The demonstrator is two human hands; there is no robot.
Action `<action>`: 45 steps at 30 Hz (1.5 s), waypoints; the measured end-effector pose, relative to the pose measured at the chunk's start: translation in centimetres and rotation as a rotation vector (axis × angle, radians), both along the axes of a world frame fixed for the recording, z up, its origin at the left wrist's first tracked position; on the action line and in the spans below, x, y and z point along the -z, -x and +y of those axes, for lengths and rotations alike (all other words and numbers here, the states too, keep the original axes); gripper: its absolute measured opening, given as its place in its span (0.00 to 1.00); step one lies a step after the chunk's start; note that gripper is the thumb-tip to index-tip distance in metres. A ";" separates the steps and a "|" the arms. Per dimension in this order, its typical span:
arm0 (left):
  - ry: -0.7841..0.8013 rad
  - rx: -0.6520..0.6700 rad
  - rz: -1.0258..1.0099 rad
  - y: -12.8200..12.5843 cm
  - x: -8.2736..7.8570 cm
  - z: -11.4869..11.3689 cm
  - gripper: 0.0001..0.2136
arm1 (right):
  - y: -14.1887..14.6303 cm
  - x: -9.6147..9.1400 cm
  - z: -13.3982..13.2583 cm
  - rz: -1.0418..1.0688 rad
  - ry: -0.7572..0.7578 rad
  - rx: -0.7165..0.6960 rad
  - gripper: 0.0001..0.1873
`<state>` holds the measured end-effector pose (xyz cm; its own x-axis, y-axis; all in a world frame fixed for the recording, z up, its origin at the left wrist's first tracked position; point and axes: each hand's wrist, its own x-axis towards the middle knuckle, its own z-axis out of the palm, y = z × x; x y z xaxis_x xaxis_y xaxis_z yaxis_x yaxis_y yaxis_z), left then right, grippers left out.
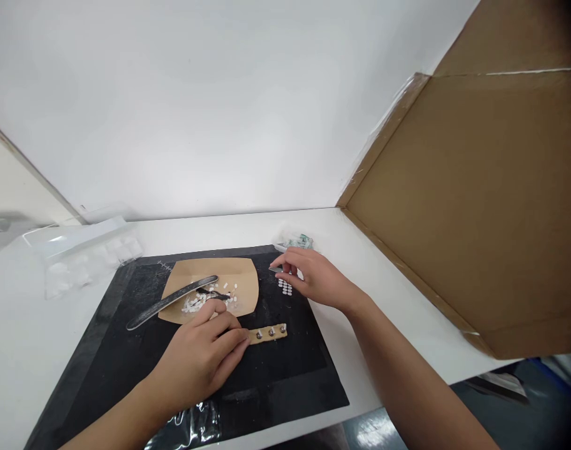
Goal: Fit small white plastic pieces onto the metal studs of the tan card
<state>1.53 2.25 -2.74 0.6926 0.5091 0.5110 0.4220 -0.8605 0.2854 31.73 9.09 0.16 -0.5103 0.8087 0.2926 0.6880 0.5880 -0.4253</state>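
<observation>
My left hand rests low on the black mat, its fingers closed on the left end of a narrow tan strip. Small round metal pieces with whitish bits stand along that strip. My right hand is raised over the mat's right side, pinching a thin, pointed silver tool that looks like tweezers. Just below it, small white oval pieces lie in neat rows. Behind my left hand is a tan cardboard tray with many loose white pieces and some dark scraps. A dark nail file lies across its left edge.
The black mat lies on a white table. A clear plastic box stands at the left, and a plastic bag with green bits at the back. Large cardboard rises on the right; a white wall closes the back.
</observation>
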 end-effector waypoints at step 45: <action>0.362 -0.207 -0.463 0.1 -0.3 -0.2 0.07 | 5.3 -0.3 -4.2 0.248 -0.159 -0.326 0.10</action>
